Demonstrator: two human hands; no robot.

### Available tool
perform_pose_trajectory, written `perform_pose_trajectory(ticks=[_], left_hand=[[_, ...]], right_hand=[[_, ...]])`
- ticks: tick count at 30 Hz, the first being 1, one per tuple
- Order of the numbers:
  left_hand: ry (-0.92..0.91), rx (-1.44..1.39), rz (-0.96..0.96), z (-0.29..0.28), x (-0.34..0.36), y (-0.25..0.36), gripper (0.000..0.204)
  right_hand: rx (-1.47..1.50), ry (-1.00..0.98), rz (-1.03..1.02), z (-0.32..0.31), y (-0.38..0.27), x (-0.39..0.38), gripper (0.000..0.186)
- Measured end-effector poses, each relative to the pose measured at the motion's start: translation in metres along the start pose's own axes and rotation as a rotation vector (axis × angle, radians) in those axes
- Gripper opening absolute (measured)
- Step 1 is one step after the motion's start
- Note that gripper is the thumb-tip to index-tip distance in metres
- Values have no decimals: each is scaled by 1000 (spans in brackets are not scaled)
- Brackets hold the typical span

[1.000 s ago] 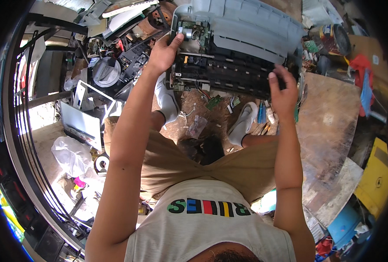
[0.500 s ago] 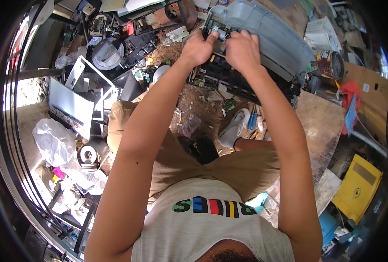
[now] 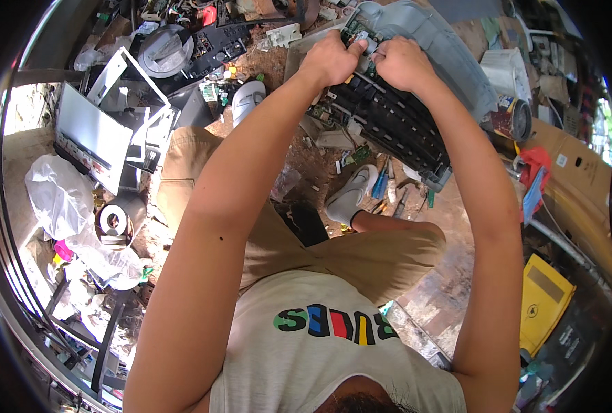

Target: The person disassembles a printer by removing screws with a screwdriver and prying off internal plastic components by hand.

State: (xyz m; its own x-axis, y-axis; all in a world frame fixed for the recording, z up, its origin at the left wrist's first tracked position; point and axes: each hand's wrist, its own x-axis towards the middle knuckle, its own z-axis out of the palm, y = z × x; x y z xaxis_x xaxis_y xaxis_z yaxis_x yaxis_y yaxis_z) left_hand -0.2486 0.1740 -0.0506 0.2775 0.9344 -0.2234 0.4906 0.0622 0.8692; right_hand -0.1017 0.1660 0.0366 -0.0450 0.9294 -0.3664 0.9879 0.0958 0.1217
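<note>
Head view: the left hand (image 3: 330, 60) is gripping the near left end of an opened machine unit (image 3: 444, 51), its thumb lying over the edge by a small metallic part (image 3: 362, 37). The right hand (image 3: 402, 63) is bending its fingers down just beside that thumb; tips are partly hidden, so I can't tell if they're pinching anything or only pressing. A green circuit board (image 3: 371, 69) is showing between the hands. Below, the black roller section (image 3: 397, 110) is slanting down to the right, w/ the grey casing curving behind. The unit's sitting up front, beyond the feet; can't tell how much of its weight the hands are taking.

Step-wise, I'm judging this as close two-handed work at the board end. Next move's prob. calling for a firm left grip and a clear view of the right fingertips, which I'm lacking.

Further out, blue-handled tools (image 3: 380, 184) are lying beside the right shoe (image 3: 353, 193); a pale flat panel (image 3: 92, 134) is leaning off left, and a yellow piece (image 3: 545, 303) is lying far right.
</note>
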Motion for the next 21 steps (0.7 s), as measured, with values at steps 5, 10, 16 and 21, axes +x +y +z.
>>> perform_pose_trajectory(ticks=[5,10,16,21], left_hand=[[-35,-9,-54,0,1,0,71],[-60,-23,-81,-3,-3,7,73],[-4,-34,-46,0,-2,2,73],[-58,-2,-101,-3,-2,9,73]], right_hand=[[250,-198,1,-32,23,9,41],[867,81,11,9,49,-11,34],[1905,2,102,21,17,-26,24],[1225,98,151,25,31,-11,30]])
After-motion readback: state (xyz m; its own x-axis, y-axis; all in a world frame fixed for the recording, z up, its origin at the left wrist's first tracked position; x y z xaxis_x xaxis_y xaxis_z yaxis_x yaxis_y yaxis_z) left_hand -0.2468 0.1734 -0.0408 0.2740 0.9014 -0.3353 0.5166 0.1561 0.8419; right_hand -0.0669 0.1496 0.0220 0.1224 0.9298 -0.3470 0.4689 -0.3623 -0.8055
